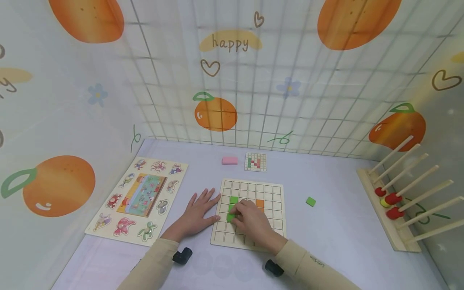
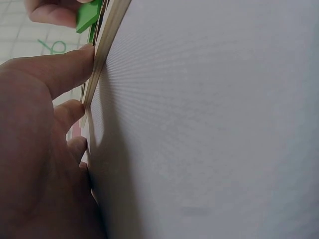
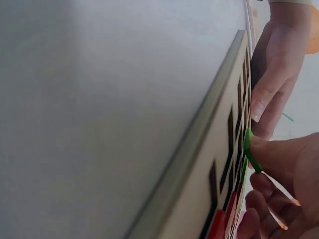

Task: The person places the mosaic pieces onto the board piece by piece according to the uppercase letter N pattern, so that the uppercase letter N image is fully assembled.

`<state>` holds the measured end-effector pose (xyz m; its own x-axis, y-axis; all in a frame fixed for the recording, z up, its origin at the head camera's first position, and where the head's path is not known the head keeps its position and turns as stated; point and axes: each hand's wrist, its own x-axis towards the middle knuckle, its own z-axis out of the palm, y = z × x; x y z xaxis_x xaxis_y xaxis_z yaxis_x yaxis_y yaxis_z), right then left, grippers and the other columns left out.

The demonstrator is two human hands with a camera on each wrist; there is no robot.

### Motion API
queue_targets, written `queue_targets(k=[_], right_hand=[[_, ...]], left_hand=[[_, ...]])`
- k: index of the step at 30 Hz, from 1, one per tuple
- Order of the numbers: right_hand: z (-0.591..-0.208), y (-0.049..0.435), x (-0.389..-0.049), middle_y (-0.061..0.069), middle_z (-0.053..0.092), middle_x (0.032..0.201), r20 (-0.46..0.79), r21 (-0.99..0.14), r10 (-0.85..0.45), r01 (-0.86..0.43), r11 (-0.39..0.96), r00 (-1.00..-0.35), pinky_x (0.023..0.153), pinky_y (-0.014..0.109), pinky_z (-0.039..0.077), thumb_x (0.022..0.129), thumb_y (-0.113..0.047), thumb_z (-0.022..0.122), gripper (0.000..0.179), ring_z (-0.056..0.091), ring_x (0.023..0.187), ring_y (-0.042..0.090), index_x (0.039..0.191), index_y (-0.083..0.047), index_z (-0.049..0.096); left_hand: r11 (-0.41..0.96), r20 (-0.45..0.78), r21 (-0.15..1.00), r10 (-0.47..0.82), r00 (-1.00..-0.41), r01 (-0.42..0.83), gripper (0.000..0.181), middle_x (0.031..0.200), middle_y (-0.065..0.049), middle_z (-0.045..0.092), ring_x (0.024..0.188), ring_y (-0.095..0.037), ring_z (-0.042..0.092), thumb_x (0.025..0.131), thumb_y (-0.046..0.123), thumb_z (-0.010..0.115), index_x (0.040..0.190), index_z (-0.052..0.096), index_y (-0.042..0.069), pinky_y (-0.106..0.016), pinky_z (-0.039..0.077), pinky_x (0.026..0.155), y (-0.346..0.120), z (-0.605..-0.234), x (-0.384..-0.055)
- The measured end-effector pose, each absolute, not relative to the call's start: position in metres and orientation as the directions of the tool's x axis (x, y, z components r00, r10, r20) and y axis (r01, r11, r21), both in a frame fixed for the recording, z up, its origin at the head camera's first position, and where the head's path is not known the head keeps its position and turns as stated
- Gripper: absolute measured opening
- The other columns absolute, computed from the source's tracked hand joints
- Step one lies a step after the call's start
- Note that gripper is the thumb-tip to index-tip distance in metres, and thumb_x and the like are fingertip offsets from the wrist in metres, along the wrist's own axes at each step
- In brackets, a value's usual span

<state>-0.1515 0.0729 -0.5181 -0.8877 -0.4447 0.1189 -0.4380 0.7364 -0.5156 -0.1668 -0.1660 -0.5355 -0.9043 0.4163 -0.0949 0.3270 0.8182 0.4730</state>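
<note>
A wooden grid board (image 1: 221, 237) lies on the table with green tiles (image 1: 234, 199) and orange tiles (image 1: 259, 203) in some squares. Red tiles (image 3: 217, 226) show in its slots in the right wrist view. Between thumb and fingers, my right hand (image 1: 253, 222) pinches a square green tile (image 3: 252, 153), tilted over the left part of the board. That same tile appears at the top of the left wrist view. My left hand (image 1: 197, 213) rests beside the board with fingers spread, thumb and index finger at its left edge. My right hand hides some middle squares.
A loose green tile (image 1: 310, 201) lies right of the board. Behind it are a pink block (image 1: 230, 160) and a small coloured grid card (image 1: 255, 162). A sea-animal puzzle board (image 1: 163, 221) lies left; a wooden peg rack (image 1: 389, 225) with several beads stands right.
</note>
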Motion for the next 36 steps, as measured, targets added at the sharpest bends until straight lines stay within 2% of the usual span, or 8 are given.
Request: queue_targets(k=[6, 15, 24, 31, 36], right_hand=[[-0.521, 0.072, -0.152, -0.01, 0.064, 0.099, 0.136, -0.473, -0.448, -0.455, 0.754, -0.884, 0.078, 0.026, 0.056, 0.09, -0.027, 0.08, 0.014, 0.057, 0.092, 0.008, 0.101, -0.021, 0.074], [-0.522, 0.071, -0.152, -0.009, 0.067, 0.101, 0.143, -0.409, -0.457, -0.473, 0.781, -0.878, 0.081, 0.026, 0.058, 0.089, -0.028, 0.081, 0.013, 0.061, 0.094, 0.009, 0.099, -0.021, 0.078], [-0.519, 0.07, -0.15, -0.009, 0.067, 0.1, 0.142, -0.429, -0.442, -0.457, 0.779, -0.886, 0.08, 0.026, 0.057, 0.089, -0.026, 0.081, 0.014, 0.06, 0.093, 0.01, 0.101, -0.019, 0.079], [-0.516, 0.076, -0.149, -0.009, 0.065, 0.101, 0.126, -0.49, -0.408, -0.415, 0.767, -0.904, 0.074, 0.026, 0.056, 0.091, -0.028, 0.078, 0.013, 0.059, 0.092, 0.009, 0.102, -0.021, 0.079], [-0.515, 0.086, -0.149, -0.011, 0.063, 0.095, 0.12, -0.542, -0.384, -0.384, 0.747, -0.916, 0.062, 0.021, 0.049, 0.092, -0.026, 0.077, 0.013, 0.053, 0.076, 0.005, 0.103, -0.022, 0.078]], left_hand=[[0.814, -0.096, 0.482, 0.416, -0.904, 0.324, 0.073, 0.17, -0.004, 0.015, 0.157, -0.026, 0.005, 0.099, 0.054, 0.058, 0.161, 0.033, 0.023, -0.054, -0.004, 0.126, -0.166, -0.535, -0.166], [0.815, -0.087, 0.473, 0.422, -0.903, 0.335, 0.073, 0.17, -0.004, 0.015, 0.157, -0.027, 0.005, 0.1, 0.054, 0.057, 0.161, 0.033, 0.022, -0.055, -0.003, 0.126, -0.166, -0.536, -0.167], [0.813, -0.088, 0.48, 0.417, -0.905, 0.328, 0.073, 0.17, -0.003, 0.016, 0.157, -0.025, 0.005, 0.099, 0.053, 0.058, 0.161, 0.034, 0.023, -0.053, -0.003, 0.126, -0.166, -0.537, -0.166], [0.812, -0.085, 0.483, 0.415, -0.906, 0.327, 0.073, 0.17, -0.003, 0.016, 0.157, -0.025, 0.005, 0.099, 0.053, 0.058, 0.161, 0.034, 0.023, -0.053, -0.004, 0.126, -0.166, -0.537, -0.166], [0.82, -0.089, 0.472, 0.41, -0.908, 0.324, 0.073, 0.17, -0.003, 0.016, 0.157, -0.025, 0.005, 0.099, 0.054, 0.058, 0.161, 0.033, 0.023, -0.053, -0.004, 0.126, -0.166, -0.537, -0.166]])
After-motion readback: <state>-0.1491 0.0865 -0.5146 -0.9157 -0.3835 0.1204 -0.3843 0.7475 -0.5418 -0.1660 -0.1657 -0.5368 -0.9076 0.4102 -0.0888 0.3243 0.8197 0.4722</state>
